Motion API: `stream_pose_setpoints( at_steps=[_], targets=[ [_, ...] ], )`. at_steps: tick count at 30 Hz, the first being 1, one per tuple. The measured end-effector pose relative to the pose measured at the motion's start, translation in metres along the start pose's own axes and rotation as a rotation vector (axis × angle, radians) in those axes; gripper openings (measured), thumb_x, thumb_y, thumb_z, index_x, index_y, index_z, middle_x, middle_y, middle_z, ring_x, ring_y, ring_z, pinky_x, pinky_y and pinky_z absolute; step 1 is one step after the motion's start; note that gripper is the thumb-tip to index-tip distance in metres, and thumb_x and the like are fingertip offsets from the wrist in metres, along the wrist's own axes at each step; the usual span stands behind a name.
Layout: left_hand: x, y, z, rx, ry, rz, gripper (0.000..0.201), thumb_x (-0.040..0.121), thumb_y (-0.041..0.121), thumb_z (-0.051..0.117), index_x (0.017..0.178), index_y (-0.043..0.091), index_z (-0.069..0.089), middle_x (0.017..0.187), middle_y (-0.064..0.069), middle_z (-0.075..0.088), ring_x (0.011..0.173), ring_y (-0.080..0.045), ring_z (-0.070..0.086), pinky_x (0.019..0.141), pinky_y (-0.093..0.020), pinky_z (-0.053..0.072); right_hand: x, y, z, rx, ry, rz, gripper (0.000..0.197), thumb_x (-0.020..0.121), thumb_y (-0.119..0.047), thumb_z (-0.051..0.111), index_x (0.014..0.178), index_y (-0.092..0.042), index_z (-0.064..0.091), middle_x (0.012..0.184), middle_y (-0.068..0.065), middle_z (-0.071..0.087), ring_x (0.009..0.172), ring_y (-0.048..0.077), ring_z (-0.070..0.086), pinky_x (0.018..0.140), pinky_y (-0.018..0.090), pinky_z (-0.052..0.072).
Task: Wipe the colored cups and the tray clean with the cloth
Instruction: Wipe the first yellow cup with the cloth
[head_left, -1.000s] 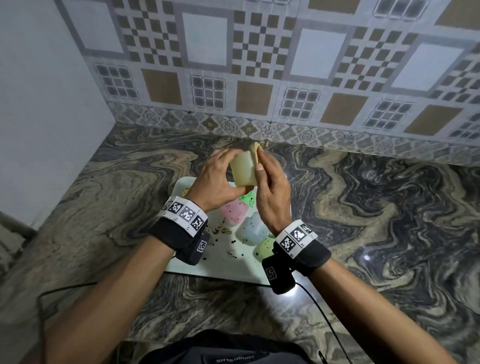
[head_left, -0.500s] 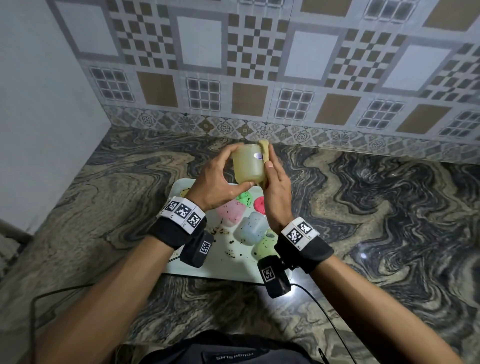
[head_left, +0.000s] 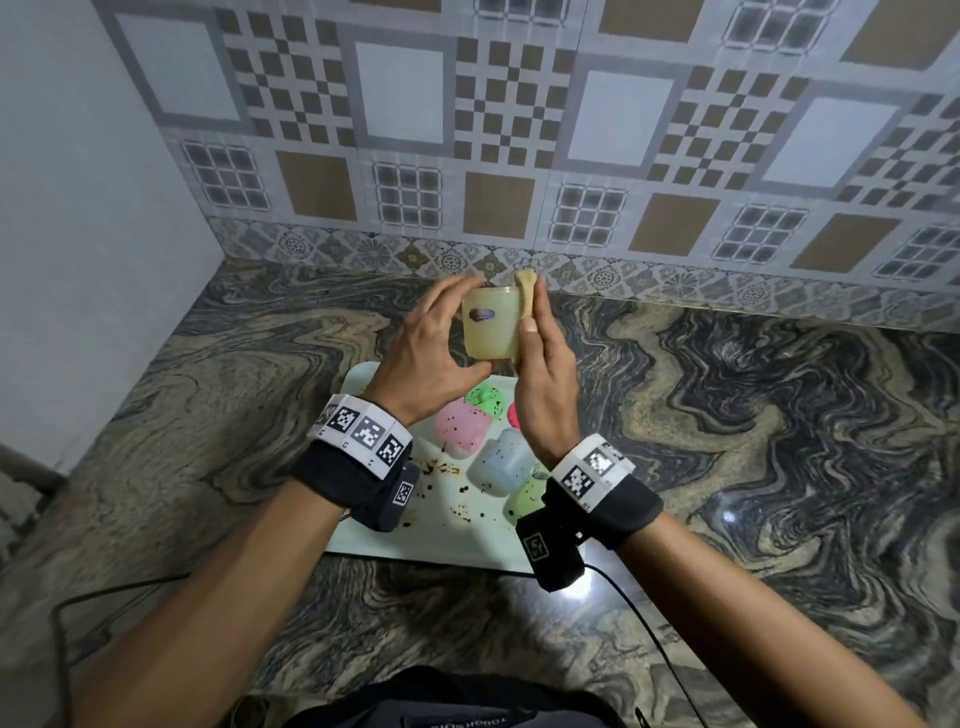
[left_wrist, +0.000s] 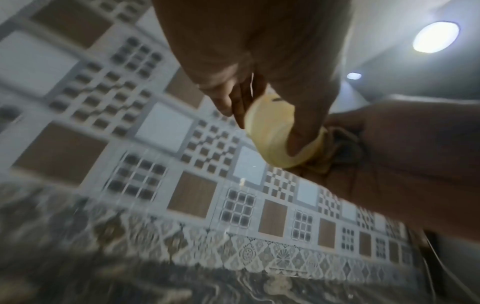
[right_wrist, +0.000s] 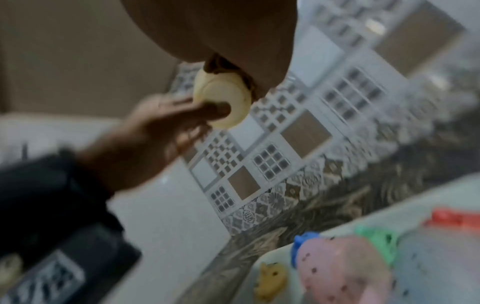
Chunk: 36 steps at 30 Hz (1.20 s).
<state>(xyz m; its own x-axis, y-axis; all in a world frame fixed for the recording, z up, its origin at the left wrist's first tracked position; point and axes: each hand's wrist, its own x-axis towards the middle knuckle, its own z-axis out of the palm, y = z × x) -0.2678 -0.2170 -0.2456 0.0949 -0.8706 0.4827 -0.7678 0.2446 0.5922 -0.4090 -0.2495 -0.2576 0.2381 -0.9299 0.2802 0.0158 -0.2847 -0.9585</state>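
Marble counter (head_left: 779, 441), hands (head_left: 431, 358) gripping cup (head_left: 491, 325)

Marbled stone counter (head_left: 753, 441) — white tray (head_left: 452, 535) and black cable (head_left: 654, 639) on it.

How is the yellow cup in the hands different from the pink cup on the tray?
The pale yellow plastic cup is held up in the air; the pink plastic cup lies on the white tray. The yellow cup looks free of spots; the pink cup has dark specks. Both look like small plastic cups.
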Motion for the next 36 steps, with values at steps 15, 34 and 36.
stream_pose_setpoints(
  at_steps=[15,34,36],
  targets=[
    [0.007,0.009,-0.017,-0.011,-0.026,0.031,0.089,0.064,0.027,0.081,0.143,0.015,0.042,0.135,-0.003,0.054,0.119,-0.015,0.053,0.103,-0.037,0.046,0.005,-0.009,0.001,0.234,0.030,0.045,0.045,0.106,-0.020,0.037,0.151,-0.015,0.043,0.153,-0.010,0.042,0.132,-0.002,0.049,0.104,0.025,0.046],
    [0.016,0.004,-0.011,0.113,0.026,0.048,0.102,0.063,0.012,0.085,0.150,0.020,0.033,0.130,-0.010,0.052,0.116,-0.021,0.054,0.100,-0.036,0.048,0.010,0.006,0.008,0.061,0.044,-0.017,0.050,0.102,-0.031,0.043,0.150,-0.017,0.040,0.159,0.001,0.037,0.145,0.010,0.036,0.120,0.045,0.033],
    [0.016,0.000,-0.007,0.143,0.035,0.033,0.103,0.063,0.009,0.085,0.150,0.024,0.032,0.128,-0.011,0.056,0.111,-0.024,0.058,0.096,-0.035,0.052,0.015,0.009,0.009,0.015,0.029,-0.062,0.047,0.102,-0.031,0.044,0.147,-0.016,0.040,0.157,0.004,0.039,0.142,0.013,0.041,0.117,0.045,0.036]
  ],
)
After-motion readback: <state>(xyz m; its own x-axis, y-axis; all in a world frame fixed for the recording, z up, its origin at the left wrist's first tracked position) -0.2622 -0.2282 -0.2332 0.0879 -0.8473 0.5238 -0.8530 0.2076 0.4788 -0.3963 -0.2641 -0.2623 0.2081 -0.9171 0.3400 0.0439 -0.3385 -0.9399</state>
